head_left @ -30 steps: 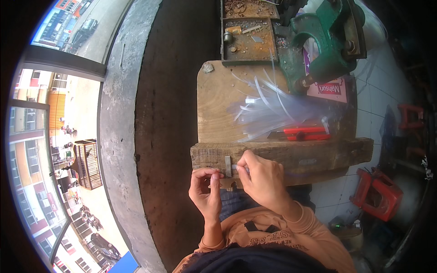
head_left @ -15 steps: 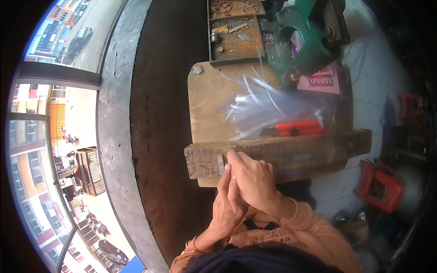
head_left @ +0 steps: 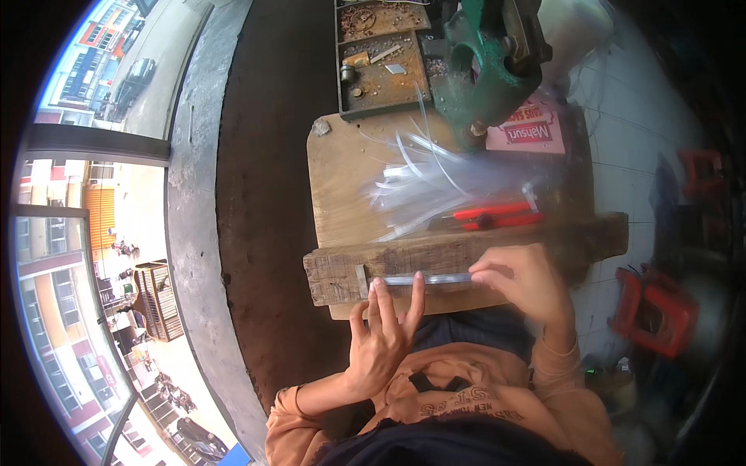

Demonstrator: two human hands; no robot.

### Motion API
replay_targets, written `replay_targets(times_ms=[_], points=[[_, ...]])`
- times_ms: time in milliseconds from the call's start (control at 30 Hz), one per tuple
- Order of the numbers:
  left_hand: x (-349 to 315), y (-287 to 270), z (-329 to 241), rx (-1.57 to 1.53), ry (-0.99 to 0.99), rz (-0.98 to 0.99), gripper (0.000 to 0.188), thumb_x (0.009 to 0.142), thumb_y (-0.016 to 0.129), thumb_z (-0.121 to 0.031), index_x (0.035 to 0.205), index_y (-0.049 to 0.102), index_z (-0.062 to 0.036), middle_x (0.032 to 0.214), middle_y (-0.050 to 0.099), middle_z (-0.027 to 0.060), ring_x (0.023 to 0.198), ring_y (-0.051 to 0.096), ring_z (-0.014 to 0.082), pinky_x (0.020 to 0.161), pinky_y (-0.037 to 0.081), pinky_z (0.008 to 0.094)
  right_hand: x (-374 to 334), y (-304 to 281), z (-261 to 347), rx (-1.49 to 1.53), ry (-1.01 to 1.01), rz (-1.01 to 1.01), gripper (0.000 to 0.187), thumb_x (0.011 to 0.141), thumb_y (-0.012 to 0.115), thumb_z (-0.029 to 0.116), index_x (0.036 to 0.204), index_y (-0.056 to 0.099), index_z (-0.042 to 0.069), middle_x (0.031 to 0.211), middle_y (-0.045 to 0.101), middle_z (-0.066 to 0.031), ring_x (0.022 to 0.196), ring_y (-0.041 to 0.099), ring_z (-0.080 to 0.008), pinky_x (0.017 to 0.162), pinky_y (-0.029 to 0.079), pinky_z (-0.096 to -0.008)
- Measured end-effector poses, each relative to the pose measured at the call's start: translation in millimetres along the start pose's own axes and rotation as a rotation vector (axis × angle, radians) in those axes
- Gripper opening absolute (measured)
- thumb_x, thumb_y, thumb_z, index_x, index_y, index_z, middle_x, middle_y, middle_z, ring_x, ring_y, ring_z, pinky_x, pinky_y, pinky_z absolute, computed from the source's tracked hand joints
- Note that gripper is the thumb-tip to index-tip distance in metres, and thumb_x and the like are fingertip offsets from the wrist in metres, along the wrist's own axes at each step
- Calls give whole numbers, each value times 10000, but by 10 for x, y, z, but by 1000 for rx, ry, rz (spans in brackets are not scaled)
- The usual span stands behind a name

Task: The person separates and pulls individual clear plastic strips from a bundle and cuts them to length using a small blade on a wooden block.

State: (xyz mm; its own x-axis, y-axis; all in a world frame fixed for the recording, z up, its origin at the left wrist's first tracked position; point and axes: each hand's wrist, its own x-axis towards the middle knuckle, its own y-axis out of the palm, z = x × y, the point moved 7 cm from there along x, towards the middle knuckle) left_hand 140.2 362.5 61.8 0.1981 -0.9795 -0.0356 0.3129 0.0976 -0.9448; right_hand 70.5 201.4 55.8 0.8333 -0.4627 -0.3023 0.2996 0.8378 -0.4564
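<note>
A narrow, clear plastic strip (head_left: 447, 279) lies lengthwise along a thick, worn wooden beam (head_left: 334, 273). My left hand (head_left: 382, 342) rests fingertips on the strip, its fingers stretched and spread, near a small upright piece (head_left: 361, 281) set in the beam. At the strip's right end, my right hand (head_left: 528, 283) pinches it between thumb and fingers. Beyond the beam lies a loose bundle of clear plastic strips (head_left: 427, 182), slightly blurred. A red-handled cutting tool (head_left: 497, 216) sits between bundle and beam; its exact kind is unclear.
The wooden board (head_left: 334, 186) carries the beam and bundle. At its far side stand a divided tray (head_left: 388, 97) of small parts and a green metal machine (head_left: 482, 93), by a pink printed packet (head_left: 536, 128). A red stool (head_left: 657, 314) is at right, a concrete ledge (head_left: 194, 202) left.
My hands, together at the beam's left part before, are apart now. The right one has moved right, and the clear strip shows stretched along the beam. My view has shifted slightly.
</note>
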Motion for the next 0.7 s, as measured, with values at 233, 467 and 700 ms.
replay_targets(times_ms=[233, 467, 700], points=[[43, 2, -46, 122, 39, 41, 569, 870, 412, -77, 1403, 318, -252, 1036, 575, 248, 855, 639, 200, 755, 454, 309, -234, -644, -609, 84, 195, -78, 95, 745, 666, 59, 822, 690, 8, 617, 631, -69, 536, 570, -73, 511, 429, -220], [55, 34, -81, 158, 64, 58, 594, 859, 396, 4, 1405, 317, -215, 1037, 576, 258, 844, 649, 210, 769, 445, 293, -304, -756, -637, 75, 37, -136, 112, 758, 655, 56, 851, 675, 0, 701, 628, -81, 587, 583, -129, 542, 437, -248], [77, 47, -120, 242, 82, 90, 598, 858, 393, 0, 1412, 301, -205, 1036, 579, 262, 878, 653, 238, 806, 440, 289, -375, -762, -557, -99, -70, -65, 66, 777, 626, 44, 815, 586, 8, 805, 535, -81, 706, 559, -191, 624, 429, -289]])
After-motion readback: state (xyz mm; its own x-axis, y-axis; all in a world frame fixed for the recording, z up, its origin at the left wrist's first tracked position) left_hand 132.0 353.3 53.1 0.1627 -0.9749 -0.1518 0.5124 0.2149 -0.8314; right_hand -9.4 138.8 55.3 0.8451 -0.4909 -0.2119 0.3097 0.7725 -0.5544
